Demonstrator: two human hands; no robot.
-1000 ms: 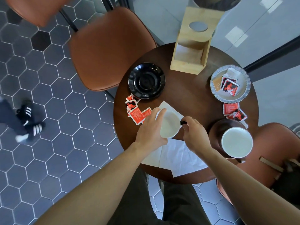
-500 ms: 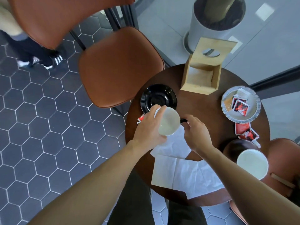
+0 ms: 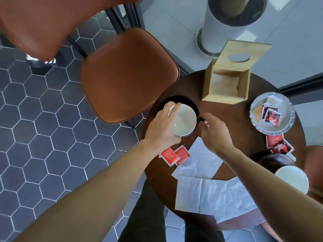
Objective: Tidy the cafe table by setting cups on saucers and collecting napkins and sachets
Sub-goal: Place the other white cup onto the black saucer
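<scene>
- You've got the cup right over the black saucer at the far-left edge of the round table; whether its base is touching the saucer, I can't tell from up here.
- Your left hand wraps the cup's left wall, fingers curled and pressed to the rim, thumb round the near side.
- Your right hand pinches the dark handle on the cup's right, fingertips closed on it.
- Looks like glazed ceramic: stiff, smooth, likely slick, and it'll chip on a hard landing. Keep the handle pinch, it's the surest hold; the rim grip only steadies.
- Pale inside, and I can't see whether there's liquid, so keep it level.
- Second cup sits at the near right on a brown saucer; that pair looks done.
- Napkins lie flat across the near table, thin and limp; pinch a corner or gather them from the middle, they won't slide as a sheet.
- Red sachets lie just near of your left hand, more at the right beside the silver dish, which already holds a few.
- Those packets are light and flat; you'll want a fingernail under an edge.
- The wooden napkin box stands at the far side, open front towards you.
</scene>
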